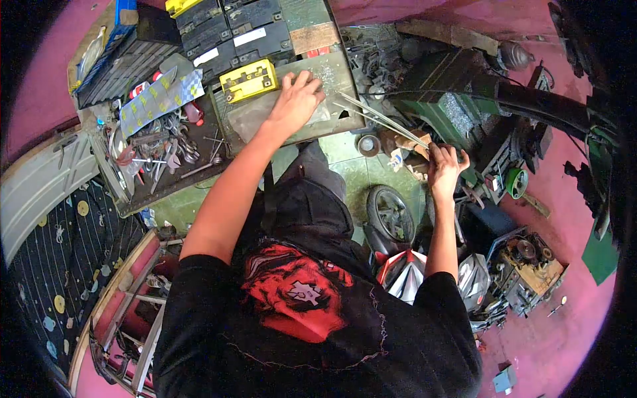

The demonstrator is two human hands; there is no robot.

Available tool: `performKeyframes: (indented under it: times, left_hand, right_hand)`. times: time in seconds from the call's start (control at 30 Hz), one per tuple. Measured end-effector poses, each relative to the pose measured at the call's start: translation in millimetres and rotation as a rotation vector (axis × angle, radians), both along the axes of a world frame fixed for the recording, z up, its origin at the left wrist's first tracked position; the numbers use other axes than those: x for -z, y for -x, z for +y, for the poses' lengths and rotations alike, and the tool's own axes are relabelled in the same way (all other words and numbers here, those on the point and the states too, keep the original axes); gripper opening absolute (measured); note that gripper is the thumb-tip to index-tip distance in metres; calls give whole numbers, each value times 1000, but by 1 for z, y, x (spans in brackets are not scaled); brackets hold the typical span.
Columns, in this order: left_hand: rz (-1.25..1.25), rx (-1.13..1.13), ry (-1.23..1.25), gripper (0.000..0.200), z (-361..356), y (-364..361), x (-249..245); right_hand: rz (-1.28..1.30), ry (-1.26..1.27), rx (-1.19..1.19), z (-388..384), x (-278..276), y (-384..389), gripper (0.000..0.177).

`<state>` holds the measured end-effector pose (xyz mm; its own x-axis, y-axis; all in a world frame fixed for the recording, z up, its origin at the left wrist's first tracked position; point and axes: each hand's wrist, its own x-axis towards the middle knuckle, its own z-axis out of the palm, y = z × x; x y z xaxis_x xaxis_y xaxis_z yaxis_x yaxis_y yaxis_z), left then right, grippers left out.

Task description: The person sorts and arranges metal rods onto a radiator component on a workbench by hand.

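My left hand (296,99) rests palm down on the grey work surface (245,119), its fingers bent and slightly apart. Just left of it sits a yellow-topped battery (249,80) with terminals on top. Small bright crumbs or scraps lie near the fingertips; whether anything is under them is hidden. Held out to the right, my right hand (443,169) is closed round the ends of several thin pale rods (388,123). The rods point up and left, with their far ends near the right edge of the bench.
Several black batteries (262,41) stand behind the yellow one. A tray of loose hand tools (176,149) is at left, beside stacked boxes (129,63). At right are a green machine (431,93), a wheel (390,213) and a round tin (368,145).
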<state>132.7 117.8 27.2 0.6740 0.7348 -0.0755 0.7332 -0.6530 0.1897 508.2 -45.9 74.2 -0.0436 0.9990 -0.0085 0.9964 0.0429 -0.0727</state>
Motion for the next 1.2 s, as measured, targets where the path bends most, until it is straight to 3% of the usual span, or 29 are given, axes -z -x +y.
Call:
performKeyframes:
  times: [0.2, 0.4, 0.6, 0.9, 1.13, 1.2]
  left_hand:
    - [-83, -23, -64, 26, -3, 6, 5]
    - [19, -13, -20, 27, -2, 5, 8]
    - [-97, -20, -2, 26, -1, 9, 0]
    - [-260, -86, -27, 23, 2, 8, -3]
    - [-326, -99, -10, 19, 6, 8, -1]
    - [-344, -90, -7, 19, 7, 7, -3]
  right_hand:
    - [9, -9, -17, 5, -1, 5, 26]
    - [8, -12, -9, 7, 3, 8, 26]
    - [51, -24, -9, 10, 3, 11, 27]
    - [81, -19, -48, 9, 6, 17, 45]
    - [58, -28, -68, 16, 8, 19, 49]
    - [44, -51, -99, 23, 7, 20, 43]
